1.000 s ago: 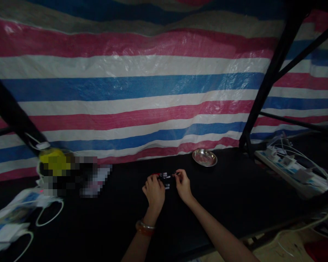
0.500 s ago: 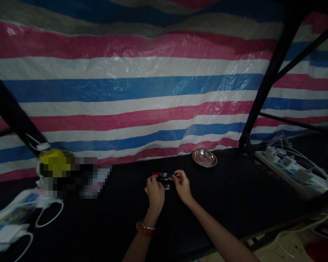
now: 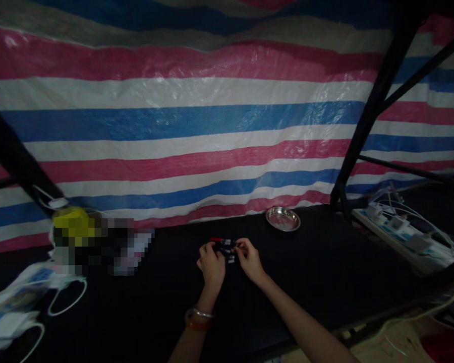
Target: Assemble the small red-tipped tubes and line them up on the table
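Note:
Several dark markers lie side by side at the middle of the black table (image 3: 310, 282). The farthest is a marker with a red part (image 3: 216, 240) at its left end; a black marker (image 3: 230, 259) lies nearest me. My left hand (image 3: 211, 264) is closed at the left ends of the black markers, its fingertips partly hidden. My right hand (image 3: 250, 259) pinches the right end of a middle black marker (image 3: 227, 250). On my left wrist are bracelets (image 3: 200, 318).
A shiny round metal dish (image 3: 283, 219) sits at the back, right of my hands. Power strips with chargers and white cables lie at the right (image 3: 404, 229) and left (image 3: 30, 282). A yellow object (image 3: 73, 222) stands back left. A striped sheet (image 3: 196, 121) hangs behind.
My left hand has shifted slightly left and my right hand slightly toward the markers. More of the red-ended marker now shows.

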Motion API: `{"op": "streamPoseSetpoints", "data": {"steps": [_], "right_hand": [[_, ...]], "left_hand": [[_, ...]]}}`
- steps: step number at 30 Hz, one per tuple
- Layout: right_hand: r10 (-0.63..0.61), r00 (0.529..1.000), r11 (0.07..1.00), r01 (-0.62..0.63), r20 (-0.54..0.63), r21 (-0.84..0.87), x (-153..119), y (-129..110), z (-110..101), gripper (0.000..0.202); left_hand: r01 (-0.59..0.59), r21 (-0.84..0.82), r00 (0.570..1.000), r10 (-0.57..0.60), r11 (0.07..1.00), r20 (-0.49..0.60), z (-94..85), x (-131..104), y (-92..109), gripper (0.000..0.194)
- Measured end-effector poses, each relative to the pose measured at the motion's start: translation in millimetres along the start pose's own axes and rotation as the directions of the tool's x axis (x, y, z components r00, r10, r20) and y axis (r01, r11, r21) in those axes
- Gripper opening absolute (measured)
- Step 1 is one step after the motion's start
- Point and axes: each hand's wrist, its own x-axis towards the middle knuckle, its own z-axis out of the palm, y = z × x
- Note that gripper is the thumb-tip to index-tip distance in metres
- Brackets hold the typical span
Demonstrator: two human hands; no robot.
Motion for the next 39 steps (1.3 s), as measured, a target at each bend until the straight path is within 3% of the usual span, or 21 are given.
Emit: {"op": "streamPoseSetpoints", "data": {"steps": [9,18,23,26,30,35,39], "right_hand": [[0.012,1.000,1.000,-0.011,-0.018,0.017,0,1,0,0.015],[0.023,0.999,0.999,-0.021,-0.038,0.043,1,2,0,0.017],[0.012,0.991,0.992,0.005,-0.132,0.129,1,-12,-3,0.019],[-0.033,0.983,0.989,0.058,-0.180,0.139,-2,-23,-5,0.019],[-0.146,0.963,0.986,0.161,-0.225,0.050,-7,-31,-8,0.018],[-0.264,0.916,0.962,0.229,-0.302,-0.147,-9,-32,-11,0.018],[-0.211,0.914,0.977,0.205,-0.347,-0.054,-7,-32,-14,0.023]], "left_hand": [[0.064,0.032,0.998,-0.064,0.997,0.003,-3.2,0,3,0.028],[0.055,0.025,0.998,-0.055,0.998,-0.025,1.1,0,0,0.029],[-0.146,-0.182,0.980,0.117,0.972,-0.160,8.6,6,-10,0.030],[-0.220,-0.227,0.960,0.170,0.949,-0.221,8.9,6,-11,0.026],[-0.252,-0.267,0.958,0.200,0.930,-0.205,7.1,3,-8,0.023],[-0.349,-0.340,0.937,0.323,0.873,-0.134,9.3,-2,-4,0.021],[-0.354,-0.381,0.935,0.339,0.854,-0.108,10.5,-2,-4,0.020]]}}
